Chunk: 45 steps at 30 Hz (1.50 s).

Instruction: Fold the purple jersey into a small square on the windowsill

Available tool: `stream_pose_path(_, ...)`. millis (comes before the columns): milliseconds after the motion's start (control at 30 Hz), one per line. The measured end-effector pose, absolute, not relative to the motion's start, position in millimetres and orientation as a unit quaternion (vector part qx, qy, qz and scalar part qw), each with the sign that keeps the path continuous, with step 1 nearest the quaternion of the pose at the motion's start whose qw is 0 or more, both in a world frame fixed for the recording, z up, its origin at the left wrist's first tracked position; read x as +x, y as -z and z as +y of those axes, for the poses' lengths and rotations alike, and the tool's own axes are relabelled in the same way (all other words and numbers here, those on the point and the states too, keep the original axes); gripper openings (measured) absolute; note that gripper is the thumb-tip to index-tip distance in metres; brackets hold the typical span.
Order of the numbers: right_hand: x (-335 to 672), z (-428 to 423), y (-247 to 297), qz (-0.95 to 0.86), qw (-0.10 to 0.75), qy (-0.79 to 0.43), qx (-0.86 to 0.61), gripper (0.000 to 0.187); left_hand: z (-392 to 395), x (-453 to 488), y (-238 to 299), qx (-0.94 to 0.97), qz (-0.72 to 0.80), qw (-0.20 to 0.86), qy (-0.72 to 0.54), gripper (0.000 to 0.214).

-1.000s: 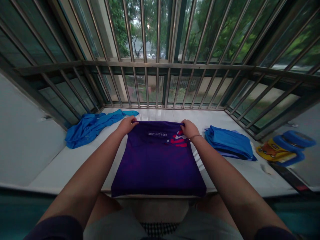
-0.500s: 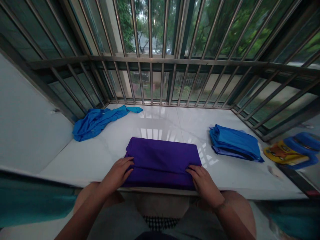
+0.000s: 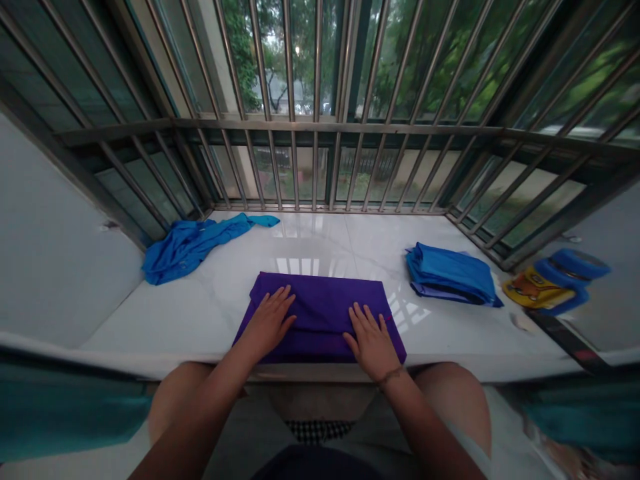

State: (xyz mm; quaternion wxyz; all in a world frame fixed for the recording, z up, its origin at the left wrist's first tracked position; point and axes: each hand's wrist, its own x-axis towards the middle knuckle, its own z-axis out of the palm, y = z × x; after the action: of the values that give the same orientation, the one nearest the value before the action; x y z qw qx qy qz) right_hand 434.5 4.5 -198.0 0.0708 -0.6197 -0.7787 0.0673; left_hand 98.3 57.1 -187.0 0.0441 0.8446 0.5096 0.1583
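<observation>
A folded purple garment lies at the near edge of a white marble sill. My left hand rests flat on its left half, fingers stretched out. My right hand lies flat on its right half, fingers spread, with a thin bracelet at the wrist. Neither hand grips the cloth; both press down on top of it.
A crumpled blue garment lies at the sill's back left. A stack of folded blue clothes sits at the right. A yellow and blue toy lies at the far right. Metal window bars enclose the sill.
The purple garment was folded in half toward me. My hands let go of its edge and moved from the near corners onto its top, lying flat.
</observation>
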Motion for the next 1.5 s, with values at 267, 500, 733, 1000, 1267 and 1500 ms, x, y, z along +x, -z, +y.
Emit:
stream_pose_path(267,472.4,31.1,205.1,-0.728,0.065,-0.063,-0.679,0.069,50.3,106.8,212.8,0.813,0.550,0.025,-0.190,0.056)
stream_pose_path(500,498.1,35.8,231.4,-0.685,0.257,-0.044,-0.680,0.065,41.7,95.5,199.6,0.654,0.671,0.033,-0.347,0.030)
stream_pose_path(733,522.0,35.4,231.9,-0.507,0.489,-0.107,-0.702,0.065,66.5,65.9,196.7,0.529,0.750,0.070,-0.392,0.050)
stream_pose_path(1000,535.8,32.9,230.9,-0.358,0.630,-0.288,-0.626,0.067,100.8,43.7,168.0,0.561,0.774,0.130,-0.265,0.036)
stream_pose_path(1267,534.1,34.9,223.4,-0.359,0.612,-0.283,-0.645,0.067,105.9,39.6,151.8,0.349,0.733,0.414,-0.411,0.028)
stream_pose_path(1500,534.1,30.3,212.4,-0.425,0.506,-0.249,-0.708,0.061,93.5,36.1,158.5,0.282,0.724,0.502,-0.381,0.030)
